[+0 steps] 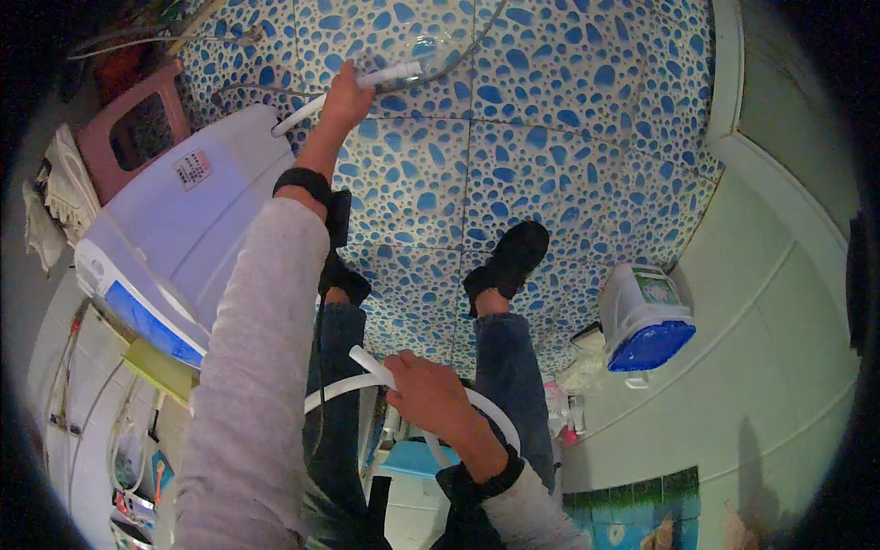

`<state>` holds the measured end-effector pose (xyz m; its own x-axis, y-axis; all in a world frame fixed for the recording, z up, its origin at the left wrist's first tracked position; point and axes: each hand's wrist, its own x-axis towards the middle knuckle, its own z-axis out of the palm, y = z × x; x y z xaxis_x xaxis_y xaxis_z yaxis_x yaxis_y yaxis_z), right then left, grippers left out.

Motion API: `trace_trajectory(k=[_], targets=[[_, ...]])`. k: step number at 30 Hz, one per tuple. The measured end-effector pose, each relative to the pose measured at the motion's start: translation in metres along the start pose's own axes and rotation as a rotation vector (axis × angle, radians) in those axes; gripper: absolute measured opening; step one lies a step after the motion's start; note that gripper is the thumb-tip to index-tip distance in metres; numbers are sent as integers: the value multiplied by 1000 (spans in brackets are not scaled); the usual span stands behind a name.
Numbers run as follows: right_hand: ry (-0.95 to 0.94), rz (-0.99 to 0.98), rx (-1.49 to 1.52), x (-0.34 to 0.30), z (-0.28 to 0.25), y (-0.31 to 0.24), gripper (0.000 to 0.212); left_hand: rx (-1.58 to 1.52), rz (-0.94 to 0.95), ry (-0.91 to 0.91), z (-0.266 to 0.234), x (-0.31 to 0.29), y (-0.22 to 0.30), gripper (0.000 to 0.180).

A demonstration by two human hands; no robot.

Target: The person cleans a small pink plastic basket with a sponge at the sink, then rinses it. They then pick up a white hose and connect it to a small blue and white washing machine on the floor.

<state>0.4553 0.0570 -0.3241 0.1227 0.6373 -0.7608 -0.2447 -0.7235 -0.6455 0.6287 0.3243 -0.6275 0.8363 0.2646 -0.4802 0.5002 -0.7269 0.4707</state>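
Note:
My left hand is closed around a white drain hose near its free end. The hose comes out of the side of a white washing machine with a blue top, at the left. Its tip lies over a clear, shiny patch on the floor; I cannot tell what that is. Lower down, in front of my legs, my right hand grips a second length of white hose. That hose loops around behind the hand, and one cut end sticks out to the upper left. Whether the two lengths join is hidden.
A dark cable crosses the blue-pebble tiled floor near the hose tip. Beyond the machine stands a pink plastic stool. A white tub with a blue lid is by the right wall. A blue-and-white object sits behind my legs.

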Motion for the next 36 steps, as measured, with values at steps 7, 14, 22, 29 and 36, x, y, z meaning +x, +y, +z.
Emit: trace_trajectory(k=[7,14,22,29,36], targets=[[22,-65,-46,3,2,-9,31,93,50,-52,-31,-96,16,43],[4,-70,-47,8,14,-13,28,295,87,-255,-11,-107,-16,37],[-8,-37,-62,12,6,-13,34,-1105,-811,33,9,-19,-40,23],[80,-77,-32,10,0,-17,32,-1744,-651,88,-21,-4,-47,17],[60,-50,-12,14,-14,-24,32,-1841,-105,352,-110,81,-34,18]])
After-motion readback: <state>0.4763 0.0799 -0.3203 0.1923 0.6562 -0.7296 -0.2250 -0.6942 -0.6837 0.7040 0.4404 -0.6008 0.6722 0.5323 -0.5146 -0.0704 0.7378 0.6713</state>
